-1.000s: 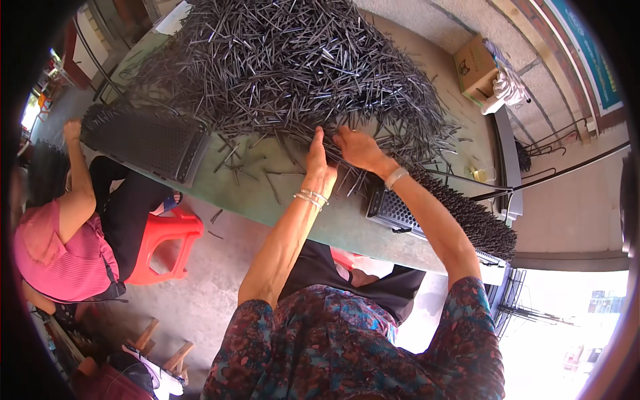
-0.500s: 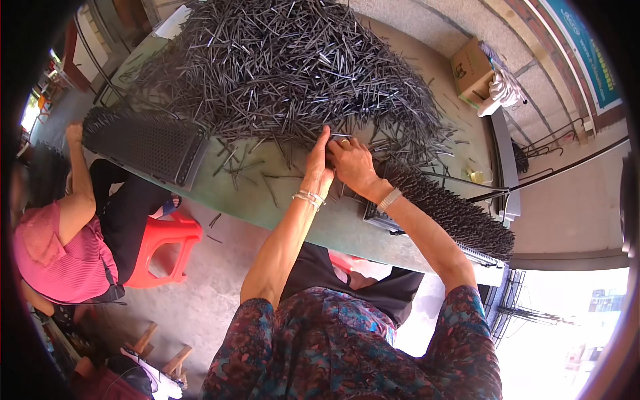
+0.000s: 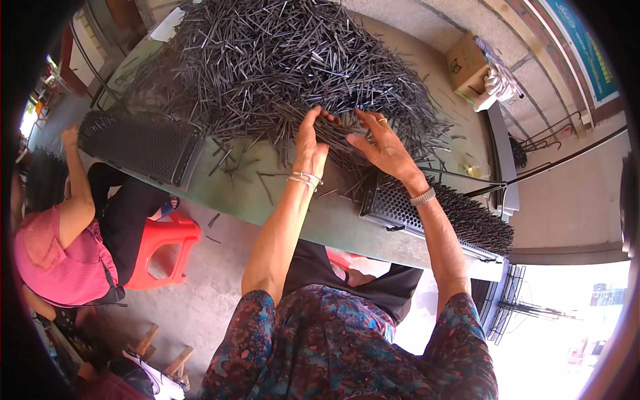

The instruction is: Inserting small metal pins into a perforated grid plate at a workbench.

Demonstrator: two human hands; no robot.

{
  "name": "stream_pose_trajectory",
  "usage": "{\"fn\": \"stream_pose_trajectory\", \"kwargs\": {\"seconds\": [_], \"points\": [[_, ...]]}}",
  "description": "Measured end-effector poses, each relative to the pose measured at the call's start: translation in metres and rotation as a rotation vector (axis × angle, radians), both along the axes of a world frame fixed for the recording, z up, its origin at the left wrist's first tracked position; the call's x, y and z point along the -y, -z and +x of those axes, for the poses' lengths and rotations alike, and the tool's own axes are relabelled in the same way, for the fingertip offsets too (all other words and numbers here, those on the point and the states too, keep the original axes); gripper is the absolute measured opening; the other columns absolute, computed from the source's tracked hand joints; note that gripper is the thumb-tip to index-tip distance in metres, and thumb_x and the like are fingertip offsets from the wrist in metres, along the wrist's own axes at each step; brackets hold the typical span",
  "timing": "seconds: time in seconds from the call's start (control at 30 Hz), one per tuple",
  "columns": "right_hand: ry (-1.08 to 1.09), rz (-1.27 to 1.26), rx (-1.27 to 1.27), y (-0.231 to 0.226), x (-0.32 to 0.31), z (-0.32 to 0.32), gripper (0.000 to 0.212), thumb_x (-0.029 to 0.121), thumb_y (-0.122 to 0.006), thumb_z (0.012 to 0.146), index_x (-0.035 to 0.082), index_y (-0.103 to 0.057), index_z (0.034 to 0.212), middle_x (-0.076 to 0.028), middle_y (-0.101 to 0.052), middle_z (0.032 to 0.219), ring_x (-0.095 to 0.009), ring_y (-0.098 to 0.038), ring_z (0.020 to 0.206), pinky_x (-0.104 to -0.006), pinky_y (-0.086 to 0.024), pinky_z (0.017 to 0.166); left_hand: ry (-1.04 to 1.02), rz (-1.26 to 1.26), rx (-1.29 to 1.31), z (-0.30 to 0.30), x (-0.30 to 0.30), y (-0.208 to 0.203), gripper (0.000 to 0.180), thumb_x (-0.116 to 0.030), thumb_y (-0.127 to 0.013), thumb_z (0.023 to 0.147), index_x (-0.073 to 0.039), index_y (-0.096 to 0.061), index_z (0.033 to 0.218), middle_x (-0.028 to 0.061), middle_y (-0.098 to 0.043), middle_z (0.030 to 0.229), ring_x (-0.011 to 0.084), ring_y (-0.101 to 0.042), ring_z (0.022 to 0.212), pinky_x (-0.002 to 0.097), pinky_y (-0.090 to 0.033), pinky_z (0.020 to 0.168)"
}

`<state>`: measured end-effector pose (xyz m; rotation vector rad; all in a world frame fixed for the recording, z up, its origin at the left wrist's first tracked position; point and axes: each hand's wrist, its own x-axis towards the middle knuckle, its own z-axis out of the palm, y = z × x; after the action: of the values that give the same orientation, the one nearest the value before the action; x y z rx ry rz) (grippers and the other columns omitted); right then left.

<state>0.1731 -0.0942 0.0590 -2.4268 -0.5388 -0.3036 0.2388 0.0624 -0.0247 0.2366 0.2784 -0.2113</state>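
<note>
A green surface (image 3: 293, 200) outdoors carries a heap of thin dark rods (image 3: 267, 60); at its near edge, left hand (image 3: 310, 137) and right hand (image 3: 380, 147) clasp a bundle of rods (image 3: 337, 130).

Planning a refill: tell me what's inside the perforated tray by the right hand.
The perforated tray holds dark thin rods packed upright, right of the right hand. Its bottom is covered.

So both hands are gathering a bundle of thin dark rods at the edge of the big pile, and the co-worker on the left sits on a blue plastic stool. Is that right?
Not quite. The head view shows the stool is red, not blue. The rest holds: the left hand and right hand gather a bundle of thin dark rods at the edge of the big pile, and the co-worker sits on the left.
</note>
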Motion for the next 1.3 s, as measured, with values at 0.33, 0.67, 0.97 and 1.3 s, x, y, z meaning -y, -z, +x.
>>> {"fn": "stream_pose_trajectory", "kwargs": {"seconds": [0.33, 0.67, 0.97, 1.3], "points": [[0.022, 0.124, -0.375, 0.024, 0.002, 0.007, 0.041, 0.03, -0.057, 0.098, -0.003, -0.057, 0.122, -0.011, -0.068, 0.09, -0.017, -0.061, 0.072, -0.0334, -0.052, 0.068, -0.031, -0.023, -0.009, 0.004, -0.005, -0.001, 0.013, -0.008, -0.07, 0.086, -0.002, -0.061, 0.093, 0.0069, -0.064, 0.088, 0.0229, -0.066, 0.091, 0.0458, -0.056, 0.09], [0.246, 0.27, -0.296, 0.052, -0.04, -0.013, 0.02, 0.015, -0.058, 0.091, -0.002, -0.067, 0.088, -0.022, -0.065, 0.072, -0.035, -0.068, 0.071, -0.0412, -0.051, 0.065, 0.049, 0.159, 0.06, -0.02, -0.012, 0.001, 0.016, -0.007, -0.07, 0.086, -0.003, -0.061, 0.098, 0.0105, -0.063, 0.088, 0.0263, -0.067, 0.081, 0.0471, -0.058, 0.081], [0.268, 0.049, 0.067, 0.009, -0.055, -0.007, 0.049, 0.033, -0.074, 0.084, -0.002, -0.058, 0.115, -0.021, -0.068, 0.09, -0.033, -0.067, 0.081, -0.0393, -0.052, 0.074, -0.088, 0.902, 0.317, -0.033, -0.008, 0.001, 0.013, -0.004, -0.068, 0.083, 0.001, -0.063, 0.094, 0.0059, -0.066, 0.079, 0.0135, -0.061, 0.066, 0.0298, -0.05, 0.059], [0.371, 1.034, -0.255, 0.071, -0.086, -0.001, 0.038, 0.018, -0.075, 0.083, 0.0, -0.056, 0.11, -0.008, -0.064, 0.089, -0.013, -0.057, 0.079, -0.0291, -0.049, 0.072, -0.163, 1.357, 0.584, -0.065, 0.007, 0.043, 0.053, -0.022, -0.074, 0.081, 0.0, -0.051, 0.123, 0.0147, -0.067, 0.103, 0.0222, -0.065, 0.093, 0.033, -0.051, 0.08]]}}
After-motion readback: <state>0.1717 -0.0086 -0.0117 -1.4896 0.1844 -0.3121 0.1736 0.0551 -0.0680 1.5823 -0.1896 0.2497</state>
